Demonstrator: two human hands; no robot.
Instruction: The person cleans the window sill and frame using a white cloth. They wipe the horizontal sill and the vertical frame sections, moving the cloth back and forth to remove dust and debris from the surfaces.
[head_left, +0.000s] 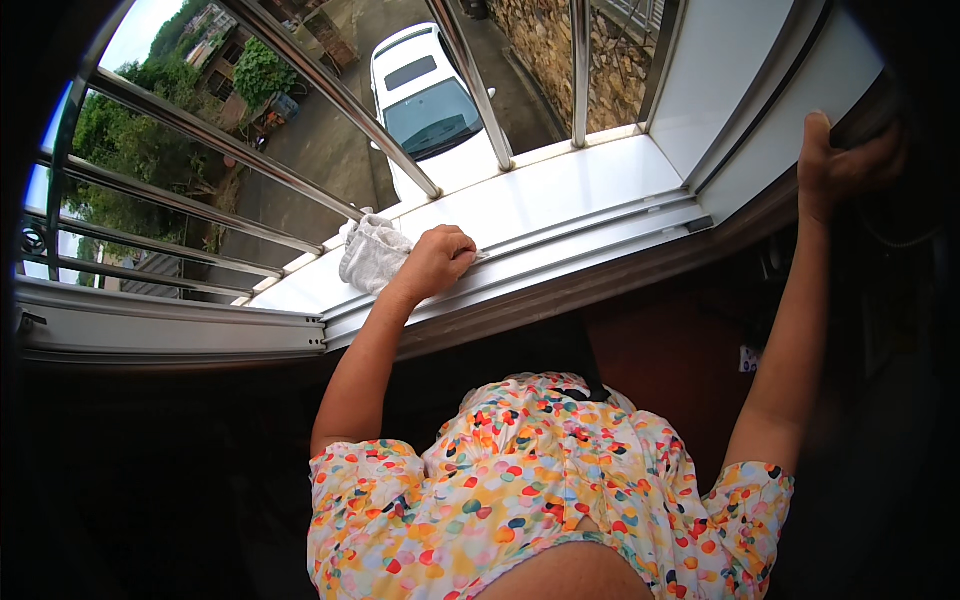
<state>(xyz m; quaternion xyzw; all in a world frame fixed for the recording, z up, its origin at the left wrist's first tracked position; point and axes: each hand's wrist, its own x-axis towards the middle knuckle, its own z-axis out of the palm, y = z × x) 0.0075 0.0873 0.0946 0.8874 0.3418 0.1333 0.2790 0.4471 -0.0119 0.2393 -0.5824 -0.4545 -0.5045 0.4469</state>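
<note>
My left hand (441, 261) is closed on a white cloth (370, 252), over the aluminium sliding-window track (585, 251). Most of the cloth lies bunched to the left of the hand, on the white window sill (592, 181) near the foot of a metal bar; a small end of it shows by my fingers at the track. At the far right, my right hand (847, 161) grips the edge of the window's side frame (795, 120), thumb up. Its fingers are partly lost in shadow.
Shiny metal security bars (480, 97) rise from the sill's outer edge. A sliding window's bottom rail (165, 326) stands at left. Outside and below are a white car (420, 90), a stone wall (540, 45) and trees. The room below the track is dark.
</note>
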